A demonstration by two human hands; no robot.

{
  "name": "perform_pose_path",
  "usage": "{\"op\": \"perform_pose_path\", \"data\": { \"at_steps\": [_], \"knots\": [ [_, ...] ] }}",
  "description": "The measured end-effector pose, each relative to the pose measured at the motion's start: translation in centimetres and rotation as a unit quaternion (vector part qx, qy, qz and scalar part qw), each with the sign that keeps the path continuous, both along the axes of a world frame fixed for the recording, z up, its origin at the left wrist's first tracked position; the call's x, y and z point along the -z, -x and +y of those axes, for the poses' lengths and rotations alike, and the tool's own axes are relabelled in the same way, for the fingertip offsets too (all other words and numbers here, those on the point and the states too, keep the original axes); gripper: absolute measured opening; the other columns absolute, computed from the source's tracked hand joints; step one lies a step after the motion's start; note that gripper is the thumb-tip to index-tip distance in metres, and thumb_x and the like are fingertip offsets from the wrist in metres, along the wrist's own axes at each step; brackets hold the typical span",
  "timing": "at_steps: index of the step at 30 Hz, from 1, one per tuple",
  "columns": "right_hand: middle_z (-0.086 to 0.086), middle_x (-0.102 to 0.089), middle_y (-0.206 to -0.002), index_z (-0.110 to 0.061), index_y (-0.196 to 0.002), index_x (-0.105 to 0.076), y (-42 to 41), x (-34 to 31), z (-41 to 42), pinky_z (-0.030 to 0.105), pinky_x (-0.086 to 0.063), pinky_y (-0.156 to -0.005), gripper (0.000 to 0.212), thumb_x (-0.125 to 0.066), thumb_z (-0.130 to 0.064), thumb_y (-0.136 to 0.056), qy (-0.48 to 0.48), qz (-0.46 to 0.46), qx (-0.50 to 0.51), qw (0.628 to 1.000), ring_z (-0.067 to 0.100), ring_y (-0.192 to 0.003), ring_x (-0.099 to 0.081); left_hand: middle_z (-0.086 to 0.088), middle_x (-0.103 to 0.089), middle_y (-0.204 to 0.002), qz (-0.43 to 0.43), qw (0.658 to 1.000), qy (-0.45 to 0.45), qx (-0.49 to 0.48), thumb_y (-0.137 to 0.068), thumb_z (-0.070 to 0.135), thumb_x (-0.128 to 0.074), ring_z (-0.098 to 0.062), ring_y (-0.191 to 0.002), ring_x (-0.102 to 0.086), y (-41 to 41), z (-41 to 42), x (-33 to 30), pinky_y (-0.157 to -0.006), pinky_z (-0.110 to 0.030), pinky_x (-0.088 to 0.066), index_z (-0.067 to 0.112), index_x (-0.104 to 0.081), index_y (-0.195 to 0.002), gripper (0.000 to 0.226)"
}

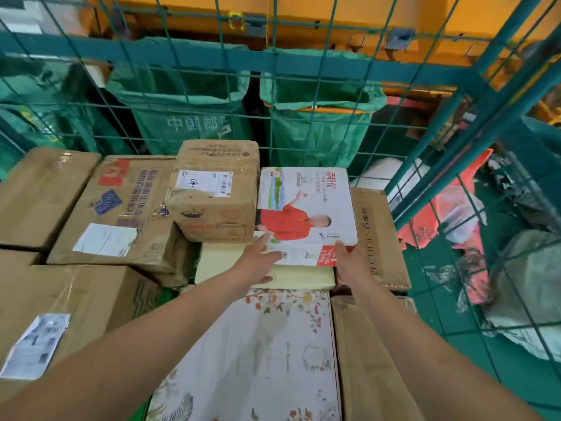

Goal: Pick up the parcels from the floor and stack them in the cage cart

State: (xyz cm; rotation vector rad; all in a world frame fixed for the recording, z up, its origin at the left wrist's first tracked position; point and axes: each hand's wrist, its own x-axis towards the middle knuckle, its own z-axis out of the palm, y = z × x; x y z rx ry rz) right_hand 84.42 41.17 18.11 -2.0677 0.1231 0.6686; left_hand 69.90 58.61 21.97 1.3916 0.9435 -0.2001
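Both arms reached forward into the green wire cage cart (498, 95), which was already full of parcels. The left hand (258, 262) lay with straight, relaxed fingers on the near left corner of a white printed box (306, 208) that showed a figure in a red shirt. The right hand (349, 259) was at the near right corner of the same box, its thumb on top; I could not tell if the other fingers were curled under the edge. The white box lay flat on top of the stack, on a pale yellow box (218, 262), just beside a small brown carton (212, 192) with a shipping label and a flat brown carton (379, 235) at the right. Nearer the camera lay a floral-printed box (258, 354). Large brown cartons (115, 208) filled the left side. Behind the mesh hung green mail bags (188, 117).
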Motion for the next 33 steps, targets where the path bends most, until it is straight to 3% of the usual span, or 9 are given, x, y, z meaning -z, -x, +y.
{"op": "perform_pose_path", "data": {
  "at_steps": [4,7,9,11,18,22,27,30,33],
  "knots": [
    [-0.007,-0.049,-0.124,-0.025,-0.156,-0.023,-0.1,-0.9,0.3,0.037,-0.043,-0.103,0.052,-0.045,-0.028,-0.109,-0.023,-0.006,-0.027,0.999,0.021,-0.114,-0.053,0.013,-0.024,-0.166,-0.013,1.000,0.014,-0.008,-0.101,0.037,-0.063,-0.016,-0.139,-0.042,-0.7,0.1,0.0,-0.082,-0.025,-0.056,0.043,-0.021,-0.161,0.074],
    [-0.009,-0.064,-0.124,-0.045,-0.142,-0.035,-0.2,0.7,-0.1,0.048,-0.053,-0.101,0.039,-0.046,-0.039,-0.105,-0.038,0.046,-0.039,0.997,0.020,-0.111,-0.064,0.014,-0.020,-0.168,-0.011,1.000,0.016,-0.001,-0.101,0.036,-0.063,-0.016,-0.144,-0.038,-0.4,0.1,0.0,-0.098,-0.031,-0.052,0.047,-0.020,-0.160,0.074],
    [0.001,-0.062,-0.137,-0.041,-0.150,-0.035,0.9,0.5,-0.6,0.052,-0.054,-0.100,0.046,-0.045,-0.042,-0.105,-0.060,0.080,-0.034,0.994,0.027,-0.118,-0.064,0.013,-0.021,-0.168,-0.011,1.000,0.026,-0.010,-0.100,0.036,-0.064,-0.015,-0.144,-0.038,0.0,0.0,0.0,-0.104,-0.033,-0.050,0.047,-0.024,-0.159,0.073],
    [0.001,-0.052,-0.148,-0.033,-0.158,-0.028,2.5,-0.6,-1.2,0.043,-0.054,-0.093,0.052,-0.043,-0.037,-0.109,-0.080,0.095,-0.037,0.992,0.027,-0.126,-0.057,0.014,-0.024,-0.166,-0.012,0.999,0.029,-0.009,-0.100,0.036,-0.064,-0.015,-0.142,-0.039,0.7,-0.2,-0.1,-0.104,-0.033,-0.050,0.046,-0.025,-0.159,0.071],
    [-0.006,-0.046,-0.153,-0.059,-0.152,-0.020,8.3,-3.1,-5.0,0.034,-0.054,-0.093,0.062,-0.053,-0.034,-0.107,-0.145,0.083,-0.048,0.985,0.022,-0.129,-0.057,0.013,-0.033,-0.162,-0.039,0.997,0.059,-0.007,-0.101,0.033,-0.064,-0.020,-0.141,-0.043,4.5,-2.3,-2.5,-0.108,-0.039,-0.049,0.038,-0.033,-0.157,0.065],
    [0.003,-0.045,-0.155,-0.051,-0.152,-0.023,11.7,-6.8,-6.5,0.037,-0.052,-0.094,0.067,-0.062,-0.037,-0.099,-0.173,0.076,-0.005,0.982,0.022,-0.121,-0.061,0.012,-0.043,-0.154,-0.074,0.995,0.068,0.008,-0.100,0.035,-0.065,-0.019,-0.133,-0.051,6.9,-4.6,-6.3,-0.103,-0.036,-0.052,0.037,-0.040,-0.153,0.059],
    [-0.002,-0.063,-0.124,-0.030,-0.145,-0.040,15.5,-12.6,-9.2,0.026,-0.056,-0.081,0.044,-0.056,-0.021,-0.105,-0.164,0.030,0.001,0.986,0.023,-0.112,-0.066,0.011,-0.054,-0.143,-0.123,0.989,0.070,0.043,-0.100,0.033,-0.066,-0.016,-0.128,-0.056,9.7,-7.3,-10.5,-0.107,-0.038,-0.051,0.037,-0.050,-0.146,0.049],
    [-0.004,-0.050,-0.150,-0.020,-0.151,-0.047,19.3,-15.2,-12.0,0.031,-0.056,-0.092,0.054,-0.055,-0.042,-0.102,-0.157,-0.017,0.010,0.987,0.021,-0.123,-0.064,0.011,-0.061,-0.131,-0.153,0.981,0.065,0.098,-0.103,0.029,-0.062,-0.014,-0.122,-0.059,11.7,-9.8,-12.4,-0.103,-0.036,-0.052,0.033,-0.052,-0.144,0.042],
    [0.002,-0.056,-0.144,-0.027,-0.156,-0.039,23.4,-16.4,-15.5,0.039,-0.052,-0.101,0.053,-0.047,-0.047,-0.107,-0.189,-0.004,0.104,0.976,0.024,-0.124,-0.062,0.008,-0.062,-0.135,-0.164,0.972,0.068,0.151,-0.101,0.022,-0.064,-0.013,-0.117,-0.063,13.2,-12.4,-12.3,-0.106,-0.041,-0.051,0.029,-0.054,-0.143,0.044]
  ]
}}
